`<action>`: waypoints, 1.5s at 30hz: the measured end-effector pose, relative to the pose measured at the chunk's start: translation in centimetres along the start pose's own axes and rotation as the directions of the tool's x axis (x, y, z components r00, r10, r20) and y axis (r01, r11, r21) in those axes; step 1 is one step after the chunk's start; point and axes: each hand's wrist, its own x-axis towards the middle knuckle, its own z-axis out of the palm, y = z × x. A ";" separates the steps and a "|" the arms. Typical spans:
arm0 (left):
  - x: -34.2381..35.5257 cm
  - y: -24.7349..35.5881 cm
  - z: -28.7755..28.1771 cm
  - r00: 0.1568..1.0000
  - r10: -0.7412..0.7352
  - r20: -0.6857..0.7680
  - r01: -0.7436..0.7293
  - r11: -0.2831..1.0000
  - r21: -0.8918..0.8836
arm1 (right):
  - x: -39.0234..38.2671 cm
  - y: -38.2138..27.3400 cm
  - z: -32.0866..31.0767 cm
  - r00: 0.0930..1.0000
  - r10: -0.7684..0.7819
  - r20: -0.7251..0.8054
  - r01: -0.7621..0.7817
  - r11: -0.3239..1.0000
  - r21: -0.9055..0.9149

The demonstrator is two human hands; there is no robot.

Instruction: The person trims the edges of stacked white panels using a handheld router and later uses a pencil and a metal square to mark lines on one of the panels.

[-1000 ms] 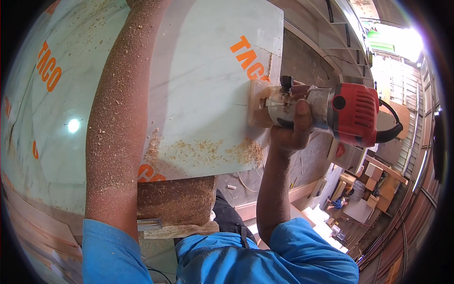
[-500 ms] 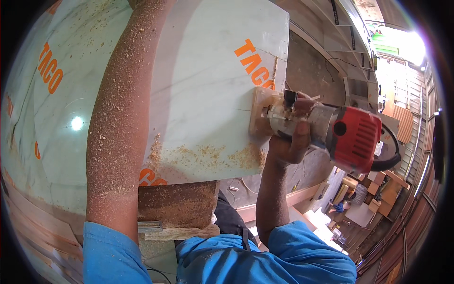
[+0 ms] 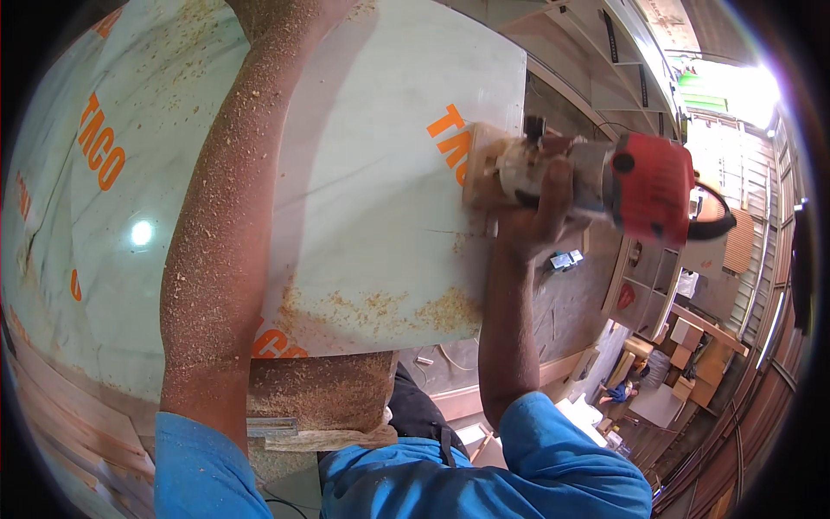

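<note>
A trim router (image 3: 653, 186) with a red motor housing and a pale square base is in my right hand (image 3: 553, 203), whose fingers are closed around its metal body. The tool lies on its side, its base against the right edge of a large pale marble-patterned sheet (image 3: 372, 208) with orange lettering. My left forearm, dusted with wood chips, stretches across this sheet. Only the start of my left hand (image 3: 290, 13) shows at the top edge; its fingers are out of the picture. Sawdust (image 3: 372, 307) is strewn along the sheet's near edge.
A dusty brown block (image 3: 324, 389) sits under the sheet's near edge. Wooden strips (image 3: 73, 415) lie at the lower left. Off to the right are white shelving (image 3: 596, 52), cardboard boxes (image 3: 692, 342) and a small metallic object (image 3: 566, 259) on the floor. A black cord loops from the router's end.
My right hand has moved the router up along the sheet's right edge, away from me. My view has shifted slightly, and more sawdust shows on the edge below the tool.
</note>
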 end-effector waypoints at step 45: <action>-30.0 26.3 -12.6 0.664 0.602 0.443 -0.157 0.692 -0.705 | -4.2 -17.4 -29.4 0.664 0.698 0.269 -0.592 0.710 -0.382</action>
